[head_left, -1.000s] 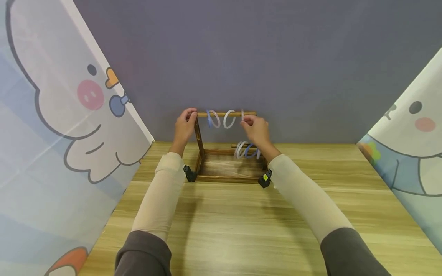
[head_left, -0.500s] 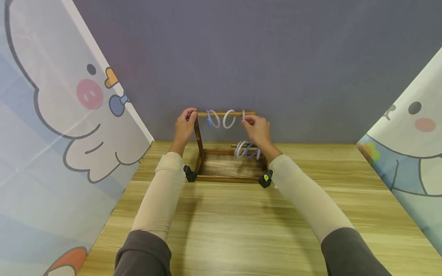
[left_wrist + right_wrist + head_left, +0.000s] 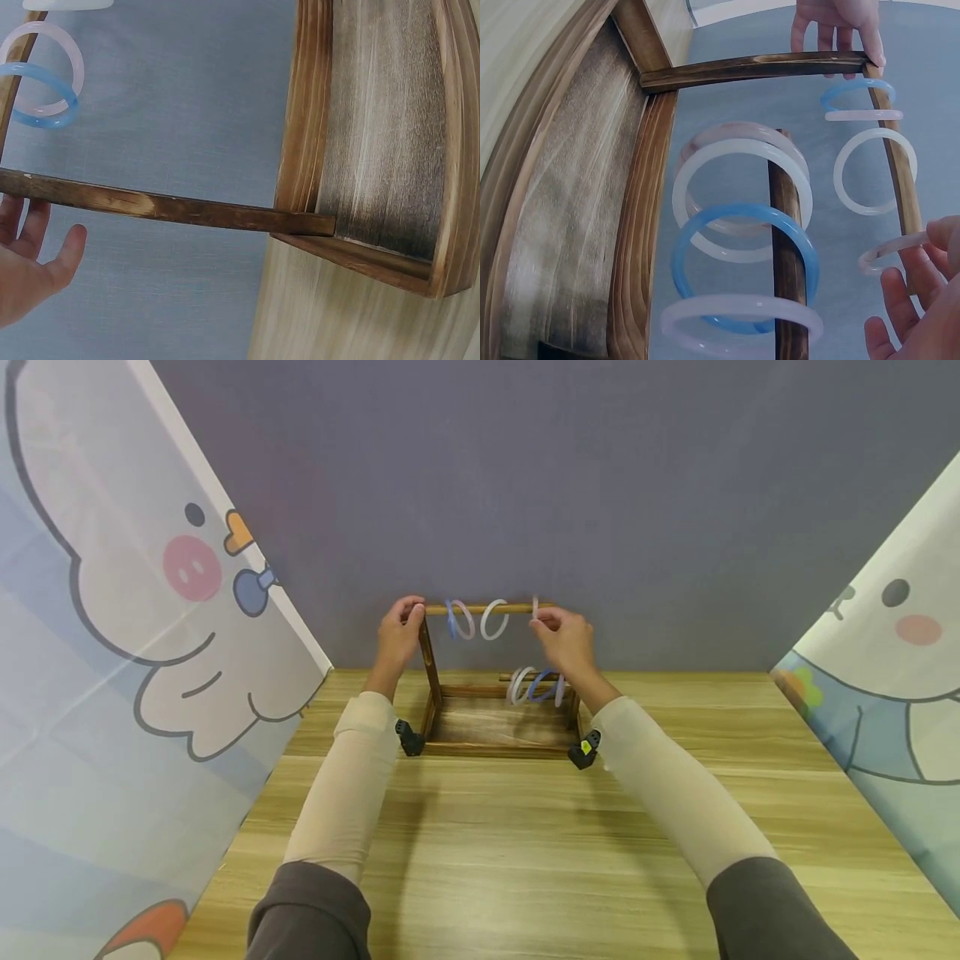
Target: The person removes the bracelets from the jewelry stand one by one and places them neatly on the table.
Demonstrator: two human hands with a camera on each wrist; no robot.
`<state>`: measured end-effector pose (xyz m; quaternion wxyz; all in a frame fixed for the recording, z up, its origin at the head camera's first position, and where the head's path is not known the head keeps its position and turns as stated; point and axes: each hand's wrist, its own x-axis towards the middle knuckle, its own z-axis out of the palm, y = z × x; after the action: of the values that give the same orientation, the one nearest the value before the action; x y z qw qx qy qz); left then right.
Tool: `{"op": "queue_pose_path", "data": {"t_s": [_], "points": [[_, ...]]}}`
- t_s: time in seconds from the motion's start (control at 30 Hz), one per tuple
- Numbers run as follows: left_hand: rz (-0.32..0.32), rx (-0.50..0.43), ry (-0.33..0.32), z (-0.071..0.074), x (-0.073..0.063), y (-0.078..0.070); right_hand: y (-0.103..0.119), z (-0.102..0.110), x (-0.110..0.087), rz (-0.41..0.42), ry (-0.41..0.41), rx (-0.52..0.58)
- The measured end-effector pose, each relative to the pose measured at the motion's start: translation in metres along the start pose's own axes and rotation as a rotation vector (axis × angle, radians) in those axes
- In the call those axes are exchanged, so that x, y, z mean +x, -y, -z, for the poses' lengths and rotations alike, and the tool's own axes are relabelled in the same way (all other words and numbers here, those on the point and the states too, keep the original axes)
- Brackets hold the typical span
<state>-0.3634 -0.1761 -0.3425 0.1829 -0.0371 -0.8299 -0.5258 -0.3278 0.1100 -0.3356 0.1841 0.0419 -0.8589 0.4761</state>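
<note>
A wooden bangle stand (image 3: pixel 502 749) has an upper bar, a shorter lower bar and a tray-like base. My left hand (image 3: pixel 397 635) holds the upper left corner, thumb at the bar's end and fingers behind the post. Near the upper bar's right end, my right hand (image 3: pixel 568 643) pinches a pale pinkish bangle (image 3: pixel 892 244) between thumb and fingertip; the bangle still encircles the bar. Farther left on that bar hang a blue bangle (image 3: pixel 855 84), a pink bangle (image 3: pixel 862 115) and a white bangle (image 3: pixel 839 176).
Several bangles hang on the lower bar (image 3: pixel 787 277), among them a blue bangle (image 3: pixel 682 262) and a lilac bangle (image 3: pixel 735 304). The stand is on a wood-grain table (image 3: pixel 480 852) before a grey backdrop (image 3: pixel 525 485). Cartoon-printed panels (image 3: pixel 97 635) flank both sides.
My right hand and the pinched bangle have slid a little to the right along the upper bar. The left hand keeps its place at the corner.
</note>
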Motion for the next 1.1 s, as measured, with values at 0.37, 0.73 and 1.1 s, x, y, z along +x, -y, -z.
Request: {"op": "queue_pose_path", "data": {"t_s": [0.37,0.73,1.1], "points": [[0.020,0.013,0.022,0.001,0.000,0.000,-0.006,0.013,0.000,-0.048,-0.020,0.015],[0.027,0.006,0.011,0.001,0.000,-0.002,-0.011,0.022,0.000,-0.021,-0.038,0.007],[0.026,0.009,0.038,0.002,-0.001,0.000,-0.016,0.027,-0.002,-0.028,-0.047,0.008]]}}
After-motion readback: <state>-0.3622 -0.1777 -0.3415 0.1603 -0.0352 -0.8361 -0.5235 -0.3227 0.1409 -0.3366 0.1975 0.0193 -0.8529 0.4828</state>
